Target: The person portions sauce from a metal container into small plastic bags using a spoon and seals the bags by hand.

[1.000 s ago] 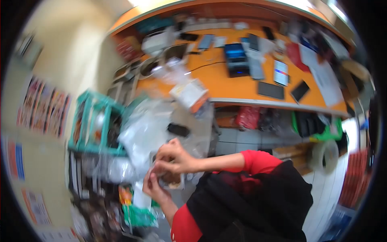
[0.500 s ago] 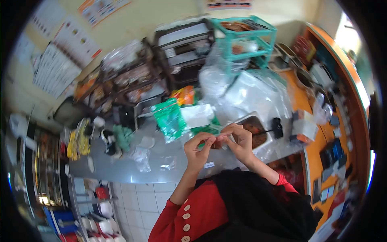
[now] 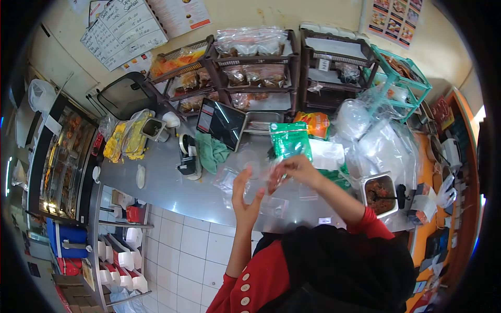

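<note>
Our right hand (image 3: 298, 168) pinches a small bag (image 3: 275, 178) with reddish contents above the metal counter (image 3: 164, 180). Beside it, our left hand (image 3: 245, 202) is spread wide, empty.

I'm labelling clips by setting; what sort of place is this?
Probably the prep counter of a small food shop or takeaway: a lit glass display case holds food, stacked brown crates hold bagged food, and a metal pan contains chunky food.

The small bag (image 3: 273, 176) in the right grip (image 3: 293, 166) is blurred, its reddish contents (image 3: 275, 180) impossible to identify.
</note>
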Demonstrator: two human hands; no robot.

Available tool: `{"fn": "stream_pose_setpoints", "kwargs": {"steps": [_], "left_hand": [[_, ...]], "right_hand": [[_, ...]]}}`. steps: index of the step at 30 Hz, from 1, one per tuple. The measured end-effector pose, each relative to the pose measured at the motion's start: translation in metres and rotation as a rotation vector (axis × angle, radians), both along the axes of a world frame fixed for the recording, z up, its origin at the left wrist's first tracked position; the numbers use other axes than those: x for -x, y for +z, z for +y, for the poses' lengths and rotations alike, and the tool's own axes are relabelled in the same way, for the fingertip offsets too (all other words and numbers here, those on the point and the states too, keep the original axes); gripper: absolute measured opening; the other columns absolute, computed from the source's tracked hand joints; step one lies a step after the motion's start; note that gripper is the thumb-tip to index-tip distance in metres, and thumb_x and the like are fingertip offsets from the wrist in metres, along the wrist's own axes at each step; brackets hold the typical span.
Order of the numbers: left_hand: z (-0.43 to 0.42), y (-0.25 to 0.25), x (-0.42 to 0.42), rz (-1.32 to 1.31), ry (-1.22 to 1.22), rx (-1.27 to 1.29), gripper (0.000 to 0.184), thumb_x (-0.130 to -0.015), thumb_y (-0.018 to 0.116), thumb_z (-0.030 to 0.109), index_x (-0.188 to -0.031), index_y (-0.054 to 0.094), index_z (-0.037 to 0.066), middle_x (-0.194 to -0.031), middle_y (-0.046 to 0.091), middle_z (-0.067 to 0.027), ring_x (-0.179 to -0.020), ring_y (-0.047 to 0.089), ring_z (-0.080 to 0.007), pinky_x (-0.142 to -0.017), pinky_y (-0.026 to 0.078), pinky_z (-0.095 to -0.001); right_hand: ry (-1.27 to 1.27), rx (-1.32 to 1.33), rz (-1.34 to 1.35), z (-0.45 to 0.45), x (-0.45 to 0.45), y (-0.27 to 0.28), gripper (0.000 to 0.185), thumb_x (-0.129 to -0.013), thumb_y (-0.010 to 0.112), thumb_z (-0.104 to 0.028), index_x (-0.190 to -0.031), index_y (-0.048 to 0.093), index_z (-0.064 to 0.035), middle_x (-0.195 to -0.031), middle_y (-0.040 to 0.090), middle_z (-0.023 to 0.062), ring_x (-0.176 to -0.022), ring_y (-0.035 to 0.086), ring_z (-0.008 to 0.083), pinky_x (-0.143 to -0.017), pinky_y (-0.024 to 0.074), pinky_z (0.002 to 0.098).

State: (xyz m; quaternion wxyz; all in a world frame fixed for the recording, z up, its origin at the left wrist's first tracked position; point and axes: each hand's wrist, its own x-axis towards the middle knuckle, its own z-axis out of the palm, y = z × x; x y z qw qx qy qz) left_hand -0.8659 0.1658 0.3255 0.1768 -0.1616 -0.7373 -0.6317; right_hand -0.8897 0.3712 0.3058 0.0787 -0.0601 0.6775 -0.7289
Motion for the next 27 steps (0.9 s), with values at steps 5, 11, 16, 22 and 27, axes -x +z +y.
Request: {"fn": "stream_pose_setpoints", "kwargs": {"steps": [5,11,16,22,27], "left_hand": [[-0.08,-0.052,0.031,-0.223,0.192,-0.028,0.032,-0.084,0.065,0.008,-0.115,0.059,0.0,-0.113,0.06,-0.0122,-0.11,0.054,-0.0233,-0.099,0.039,-0.0346],[-0.134,-0.16,0.052,-0.192,0.103,0.381,0.036,-0.081,0.067,0.01,-0.115,0.06,0.004,-0.115,0.06,-0.0122,-0.107,0.056,-0.0269,-0.094,0.041,-0.0373],[-0.117,-0.143,0.064,0.028,-0.243,0.665,0.04,-0.079,0.069,0.017,-0.116,0.058,0.007,-0.118,0.059,-0.0127,-0.112,0.054,-0.0291,-0.099,0.039,-0.042],[-0.083,-0.174,0.05,0.096,-0.717,0.56,0.039,-0.082,0.065,0.02,-0.12,0.058,0.013,-0.127,0.055,-0.0042,-0.118,0.052,-0.0236,-0.103,0.035,-0.0449],[-0.061,-0.175,0.052,0.281,-0.91,0.715,0.032,-0.087,0.055,0.02,-0.119,0.058,0.012,-0.132,0.051,-0.0026,-0.124,0.047,-0.02,-0.106,0.033,-0.0429]], "right_hand": [[-0.274,-0.155,0.274,0.039,0.132,-0.031,0.018,-0.088,0.063,-0.014,-0.096,0.071,-0.0007,-0.085,0.071,0.0095,-0.078,0.067,0.0159,-0.07,0.053,0.0288],[-0.921,-0.396,0.168,0.05,0.273,-0.133,0.015,-0.085,0.066,-0.011,-0.083,0.071,0.0034,-0.081,0.07,0.009,-0.074,0.064,0.0124,-0.068,0.052,0.0253],[-0.885,-0.148,-0.314,0.058,0.341,-0.148,0.026,-0.084,0.066,-0.013,-0.104,0.065,0.0028,-0.088,0.069,0.0133,-0.082,0.067,0.0211,-0.073,0.054,0.0301],[-0.867,-0.254,-0.463,0.068,0.392,-0.165,0.031,-0.084,0.065,-0.014,-0.11,0.063,0.002,-0.097,0.067,0.0168,-0.092,0.066,0.0257,-0.081,0.0522,0.0333],[-0.85,-0.785,-0.383,0.055,0.409,-0.157,0.033,-0.084,0.065,-0.015,-0.112,0.062,0.0014,-0.1,0.066,0.0184,-0.096,0.064,0.0279,-0.085,0.0502,0.0348]]}}
